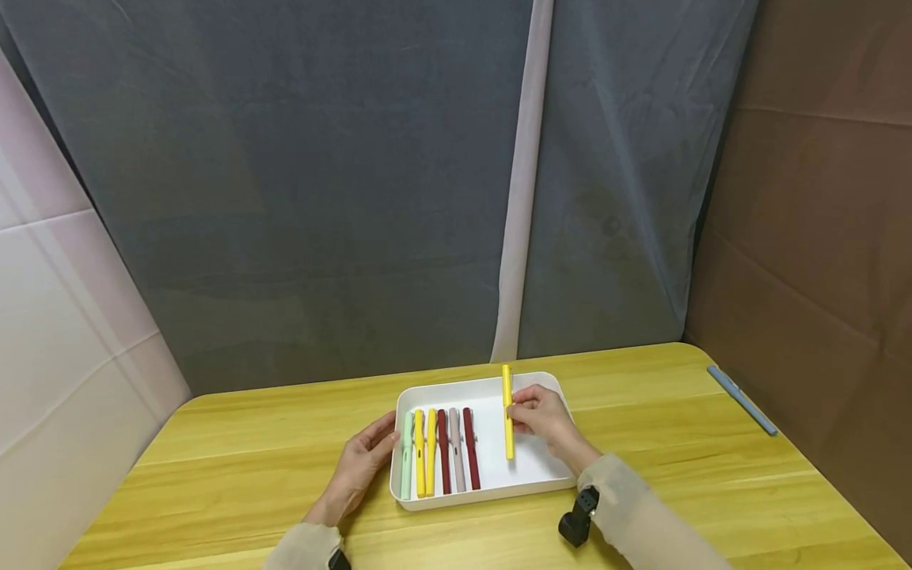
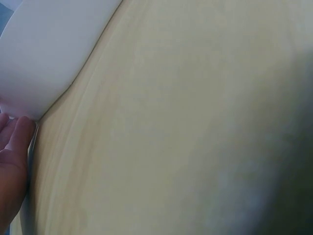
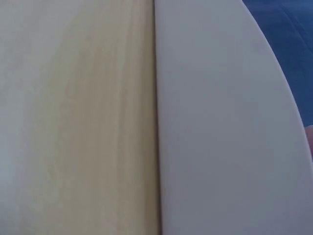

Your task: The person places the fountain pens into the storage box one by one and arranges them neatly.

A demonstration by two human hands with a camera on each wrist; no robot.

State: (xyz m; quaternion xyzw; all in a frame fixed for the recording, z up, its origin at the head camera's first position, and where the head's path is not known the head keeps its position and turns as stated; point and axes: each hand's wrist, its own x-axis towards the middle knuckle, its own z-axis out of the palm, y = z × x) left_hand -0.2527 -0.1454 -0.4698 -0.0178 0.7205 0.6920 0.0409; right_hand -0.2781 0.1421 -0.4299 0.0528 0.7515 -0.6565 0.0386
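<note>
In the head view my right hand (image 1: pixel 545 416) pinches a yellow pen (image 1: pixel 508 435) upright between thumb and fingers, over the right part of a white tray (image 1: pixel 492 500). My left hand (image 1: pixel 359 467) rests against the tray's left side, fingertips at its wall. The left wrist view has those fingers (image 2: pixel 19 132) touching the outside of the white wall. Side by side in the tray's left half lie a mint green pen (image 1: pixel 407 459), two yellow pens (image 1: pixel 419 459), a dark red pen (image 1: pixel 444 451), a pale lilac pen (image 1: pixel 457 455) and another dark red pen (image 1: pixel 471 451).
A blue pen (image 1: pixel 741 400) lies near the right edge of the wooden table (image 1: pixel 249 451). Grey cloth (image 1: pixel 321 198) hangs behind the table, with a brown panel (image 1: pixel 819 222) at the right and a pale one (image 1: pixel 64 277) at the left.
</note>
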